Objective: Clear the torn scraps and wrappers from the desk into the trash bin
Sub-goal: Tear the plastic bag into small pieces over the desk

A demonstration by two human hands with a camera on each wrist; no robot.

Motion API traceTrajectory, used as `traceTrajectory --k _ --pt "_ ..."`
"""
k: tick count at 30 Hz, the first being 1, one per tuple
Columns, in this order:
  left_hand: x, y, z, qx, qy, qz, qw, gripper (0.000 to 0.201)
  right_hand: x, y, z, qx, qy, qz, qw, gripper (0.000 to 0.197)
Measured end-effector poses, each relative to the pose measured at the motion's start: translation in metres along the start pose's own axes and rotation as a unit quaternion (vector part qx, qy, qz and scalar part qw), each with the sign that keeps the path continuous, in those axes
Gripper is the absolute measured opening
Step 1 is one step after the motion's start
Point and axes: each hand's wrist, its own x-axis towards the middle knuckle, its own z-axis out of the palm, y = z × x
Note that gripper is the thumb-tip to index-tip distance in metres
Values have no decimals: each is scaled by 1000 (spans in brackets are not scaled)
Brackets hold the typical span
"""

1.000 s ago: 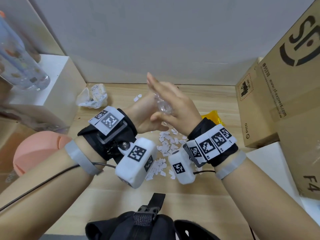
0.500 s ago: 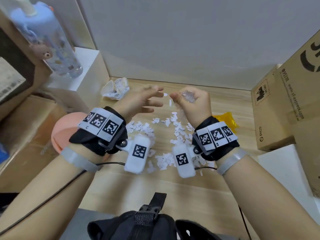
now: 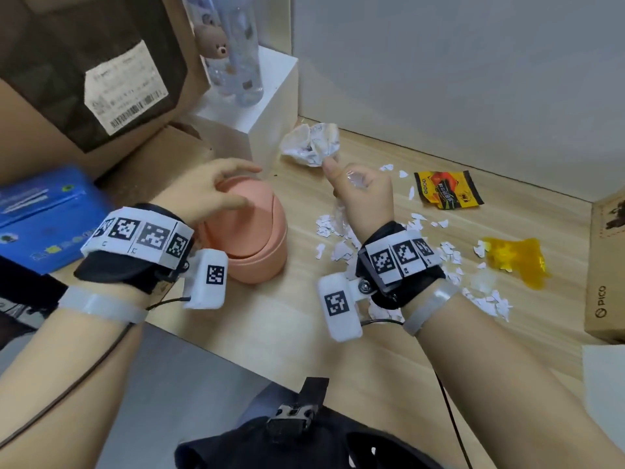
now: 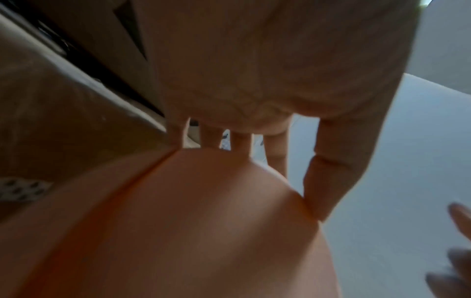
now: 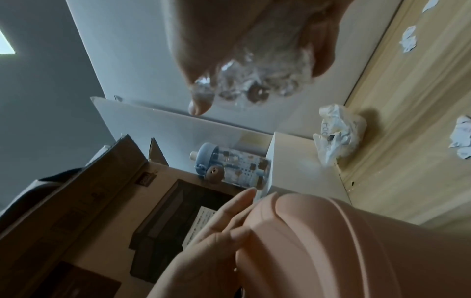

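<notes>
A pink trash bin (image 3: 260,238) with a domed swing lid stands at the desk's left edge. My left hand (image 3: 216,187) rests on the lid with fingers spread; the left wrist view shows the thumb and fingertips touching the dome (image 4: 178,221). To the right of the bin, my right hand (image 3: 362,191) hovers above the desk and grips a crumpled clear wrapper (image 5: 254,80). Several torn white scraps (image 3: 338,228) lie under and around the right wrist. A crumpled paper ball (image 3: 311,143), a yellow-and-black wrapper (image 3: 446,189) and a yellow cellophane piece (image 3: 514,258) lie on the desk.
A white box (image 3: 250,106) carrying a clear bottle (image 3: 236,49) stands behind the bin. Brown cardboard boxes (image 3: 84,62) and a blue pack (image 3: 44,211) fill the left side. A PICO carton (image 3: 605,265) borders the right. The wall closes the back.
The view has swung left. My left hand left the right hand, crossed over and came down on the bin lid. My right hand kept hold of the clear wrapper.
</notes>
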Motion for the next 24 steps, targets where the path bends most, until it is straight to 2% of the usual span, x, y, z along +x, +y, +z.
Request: traceTrajectory --k 2,4,8,13,16,18,21,23,24 --pt "1 -1 1 2 -2 3 1000 48 1 2 10 4 -4 -3 1000 45" --pt "4 0 6 11 28 2 1000 47 2 1 17 16 -14 -1 1000 40" --pt "12 -1 22 88 92 -18 992 68 3 -2 24 5 -80 -10 997 24" --pt "20 9 50 70 173 -89 979 78 7 7 26 124 -166 54 977 13" --pt "22 8 60 85 212 -98 969 73 5 18 27 128 -114 78 982 36" --pt "22 4 62 44 227 -78 970 66 2 25 23 104 -86 85 987 41" --pt "23 -3 61 -79 250 -26 965 42 -1 35 16 67 -162 89 980 49" --pt "24 -6 62 -166 232 -16 958 34 2 36 10 32 -207 70 975 46" --pt "24 -6 62 -215 215 -20 953 34 4 37 7 5 -208 61 976 45"
